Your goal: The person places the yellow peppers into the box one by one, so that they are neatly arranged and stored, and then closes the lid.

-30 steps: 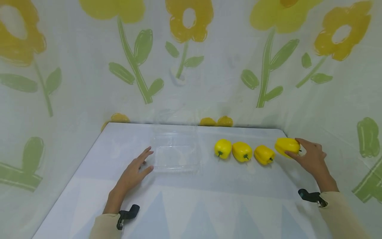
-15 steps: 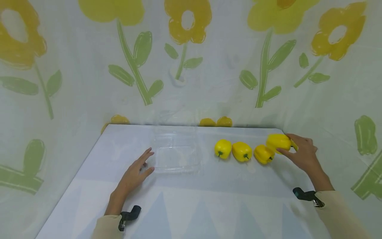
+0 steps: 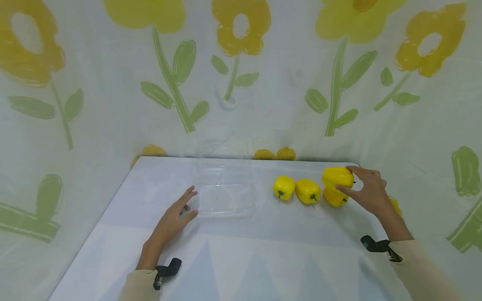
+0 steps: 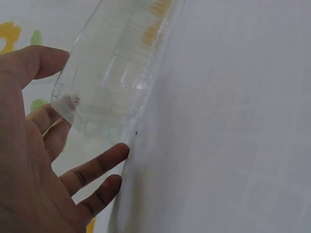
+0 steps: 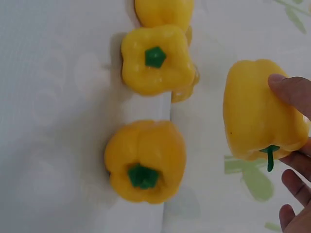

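My right hand point(image 3: 372, 193) grips a yellow bell pepper point(image 3: 336, 176) between thumb and fingers, raised over the rightmost pepper of a row. In the right wrist view the held bell pepper point(image 5: 257, 111) lies sideways, green stem toward the bottom. Three more yellow bell peppers stand on the table: a left one point(image 3: 284, 187), a middle one point(image 3: 308, 191) and a right one point(image 3: 335, 197), partly hidden. A clear plastic container point(image 3: 226, 214) has its lid point(image 3: 224, 149) raised at the back. My left hand point(image 3: 169, 222) rests at its left side, fingers loosely extended, thumb touching its edge in the left wrist view.
The white table point(image 3: 260, 259) bears pale blue triangles toward the front. Behind it and at both sides hangs a curtain point(image 3: 278, 104) printed with flowers. The row of peppers stands to the right of the container.
My right hand has carried the held bell pepper leftward, from beyond the row's right end to over the rightmost pepper. My left hand stays by the container.
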Demonstrator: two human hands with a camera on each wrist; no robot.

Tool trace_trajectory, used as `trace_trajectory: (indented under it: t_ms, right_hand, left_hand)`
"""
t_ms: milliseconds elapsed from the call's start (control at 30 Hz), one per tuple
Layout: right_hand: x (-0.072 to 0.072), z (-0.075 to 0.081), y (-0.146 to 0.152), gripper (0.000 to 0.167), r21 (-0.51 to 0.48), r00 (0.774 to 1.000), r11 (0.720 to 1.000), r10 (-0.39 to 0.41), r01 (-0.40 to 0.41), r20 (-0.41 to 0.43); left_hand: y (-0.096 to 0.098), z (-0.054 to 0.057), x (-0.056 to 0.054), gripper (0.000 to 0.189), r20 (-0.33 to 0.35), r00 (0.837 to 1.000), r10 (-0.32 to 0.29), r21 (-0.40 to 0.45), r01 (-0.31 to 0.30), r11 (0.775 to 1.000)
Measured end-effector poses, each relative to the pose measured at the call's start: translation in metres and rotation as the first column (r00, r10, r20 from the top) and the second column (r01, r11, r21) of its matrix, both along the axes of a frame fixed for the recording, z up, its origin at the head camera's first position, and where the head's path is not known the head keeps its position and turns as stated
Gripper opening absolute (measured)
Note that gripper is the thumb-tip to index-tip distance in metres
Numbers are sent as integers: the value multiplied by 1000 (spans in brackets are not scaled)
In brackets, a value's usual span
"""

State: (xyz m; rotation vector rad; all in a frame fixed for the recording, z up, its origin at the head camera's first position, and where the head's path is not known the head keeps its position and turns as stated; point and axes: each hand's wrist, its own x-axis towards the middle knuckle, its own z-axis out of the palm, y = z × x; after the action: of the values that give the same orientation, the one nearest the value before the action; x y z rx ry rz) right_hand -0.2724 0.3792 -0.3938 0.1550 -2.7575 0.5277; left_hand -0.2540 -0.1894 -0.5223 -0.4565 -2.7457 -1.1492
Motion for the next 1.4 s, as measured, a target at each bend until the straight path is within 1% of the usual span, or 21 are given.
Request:
trace_trajectory:
  t_ms: [233,433,700,900,1033,1167,1400]
  right_hand:
    - [-6,3,-18,79,-8,998,998,64,-64,-23]
    - [-11,3,-35,77,-42,992,992,116,-118,-45]
    - [-17,5,-59,76,-48,987,987,153,-155,-39]
    - [-22,3,-72,74,-53,978,977,202,-205,-53]
    - [-24,1,-81,75,-64,977,975,211,-213,-35]
    - [-25,-2,-90,75,-96,975,970,221,-222,-21]
    - [-28,-3,-105,76,-83,960,957,274,-277,-52]
  left_hand:
    - [0,0,-1,63,-16,1000,4,7,-4,1000]
    - [1,1,-1,63,-17,1000,6,4,-6,1000]
    - [2,2,0,63,-6,1000,23,-6,-23,1000]
    - [2,3,1,63,6,1000,25,-14,-25,1000]
    - [2,2,1,63,12,1000,22,-7,-22,1000]
    - [2,1,2,63,19,1000,16,-4,-16,1000]
    - [2,-2,0,63,17,1000,26,-10,-25,1000]
